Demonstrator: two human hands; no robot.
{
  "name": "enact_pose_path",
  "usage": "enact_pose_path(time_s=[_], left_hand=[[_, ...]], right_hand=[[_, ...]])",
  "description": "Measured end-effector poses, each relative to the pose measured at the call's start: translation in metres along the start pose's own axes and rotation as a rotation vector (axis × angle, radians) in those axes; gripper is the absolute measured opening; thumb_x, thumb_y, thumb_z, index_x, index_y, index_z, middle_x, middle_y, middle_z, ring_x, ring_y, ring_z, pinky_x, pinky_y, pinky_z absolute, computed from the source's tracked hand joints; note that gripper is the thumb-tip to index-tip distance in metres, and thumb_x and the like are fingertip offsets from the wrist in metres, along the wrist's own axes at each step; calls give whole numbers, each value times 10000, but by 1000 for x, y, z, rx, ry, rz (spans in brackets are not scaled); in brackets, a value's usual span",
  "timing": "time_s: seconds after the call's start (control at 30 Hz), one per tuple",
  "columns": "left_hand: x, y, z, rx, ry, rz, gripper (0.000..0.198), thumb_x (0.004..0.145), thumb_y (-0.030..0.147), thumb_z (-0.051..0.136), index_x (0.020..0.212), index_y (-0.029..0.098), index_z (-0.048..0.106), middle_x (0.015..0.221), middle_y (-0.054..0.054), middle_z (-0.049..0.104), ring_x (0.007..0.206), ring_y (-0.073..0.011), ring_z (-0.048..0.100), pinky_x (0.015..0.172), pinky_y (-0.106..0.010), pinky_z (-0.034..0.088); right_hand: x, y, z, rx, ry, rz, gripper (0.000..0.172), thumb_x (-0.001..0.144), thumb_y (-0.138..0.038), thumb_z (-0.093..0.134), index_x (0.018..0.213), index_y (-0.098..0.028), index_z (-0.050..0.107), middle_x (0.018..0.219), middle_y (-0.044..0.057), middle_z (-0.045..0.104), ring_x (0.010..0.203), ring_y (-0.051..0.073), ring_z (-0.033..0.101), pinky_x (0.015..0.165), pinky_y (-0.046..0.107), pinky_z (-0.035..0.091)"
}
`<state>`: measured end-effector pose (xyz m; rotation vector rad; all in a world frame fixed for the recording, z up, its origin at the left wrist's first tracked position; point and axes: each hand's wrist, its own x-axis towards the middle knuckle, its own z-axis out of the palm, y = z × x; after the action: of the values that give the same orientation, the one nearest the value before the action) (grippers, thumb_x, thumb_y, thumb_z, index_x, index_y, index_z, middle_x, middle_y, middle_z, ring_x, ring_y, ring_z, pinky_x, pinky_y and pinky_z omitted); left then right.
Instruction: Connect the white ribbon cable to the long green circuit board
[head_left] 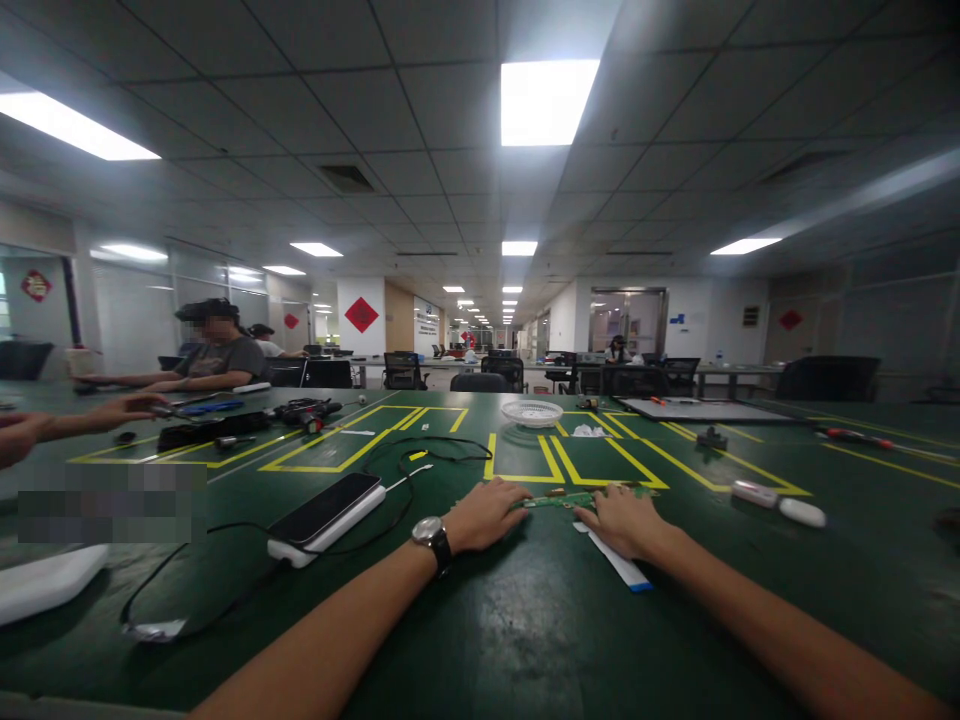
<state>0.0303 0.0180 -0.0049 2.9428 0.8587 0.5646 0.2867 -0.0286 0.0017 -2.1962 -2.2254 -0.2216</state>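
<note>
A narrow green circuit board (559,501) lies across the table in front of me, spanning the gap between my hands. My left hand (486,516) holds its left end, thumb and fingers closing on the edge; a watch sits on that wrist. At the other end, my right hand (624,520) grips the board with bent fingers that hide its tip. From beneath the right hand a flat white ribbon cable (616,562) with a blue end runs toward me.
Left of my hands lies a black-screened phone (326,508) on a white power bank (330,545), with a looping black cable (411,500). A white basket (531,413) stands ahead. An earbud case (754,493) is at right. Another person's hand (127,410) reaches in from the left.
</note>
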Motion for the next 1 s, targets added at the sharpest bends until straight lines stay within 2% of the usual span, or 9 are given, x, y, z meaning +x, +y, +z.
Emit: enact_pose_path(time_s=[0.17,0.33,0.43,0.53,0.63,0.83,1.0], left_hand=[[-1,1,1,18,-43,-15,349,1005,388,408,1291,237,540,1307,-78,584,1212,-251,518,971,-383,438],[-1,1,1,23,-49,-22,377,1002,392,414,1331,235,509,1328,-86,573,1232,-254,509,991,-394,426],[-1,2,0,29,-46,-24,387,997,374,426,1348,225,494,1334,-92,573,1231,-258,509,996,-403,423],[-1,3,-1,37,-29,-22,372,994,367,433,1332,230,508,1322,-86,581,1215,-260,517,987,-408,427],[0,2,-2,34,-8,-13,359,999,378,424,1315,238,521,1309,-80,587,1212,-256,519,990,-401,424],[1,-2,-5,-1,71,-9,362,1012,383,397,1292,209,547,1297,-84,596,1188,-229,537,1024,-371,412],[1,-3,-5,-26,73,-3,343,996,336,429,1275,192,565,1282,-88,607,1187,-234,545,1039,-375,410]], right_hand=[[-5,2,-3,31,-40,12,720,969,-612,282,1361,-63,535,1387,289,489,1275,446,456,970,635,385],[-9,3,-8,83,-150,19,887,911,-719,301,1495,-53,341,1513,289,337,1374,452,333,1032,641,326],[-6,9,-10,104,-157,-8,909,886,-768,274,1476,-87,396,1486,276,391,1348,446,381,1032,629,328],[0,17,-9,157,-99,-51,855,896,-768,214,1409,-149,507,1394,239,517,1272,418,484,1009,593,361],[6,22,-6,207,-37,-94,798,914,-741,228,1368,-171,552,1335,208,576,1225,385,531,1007,546,378],[7,16,-4,389,-38,-490,595,972,-605,333,1315,-190,583,1354,143,554,1226,291,513,1059,444,368],[-3,4,-17,511,-66,-617,362,966,-481,449,1111,-204,630,1165,78,632,1076,234,572,970,379,432]])
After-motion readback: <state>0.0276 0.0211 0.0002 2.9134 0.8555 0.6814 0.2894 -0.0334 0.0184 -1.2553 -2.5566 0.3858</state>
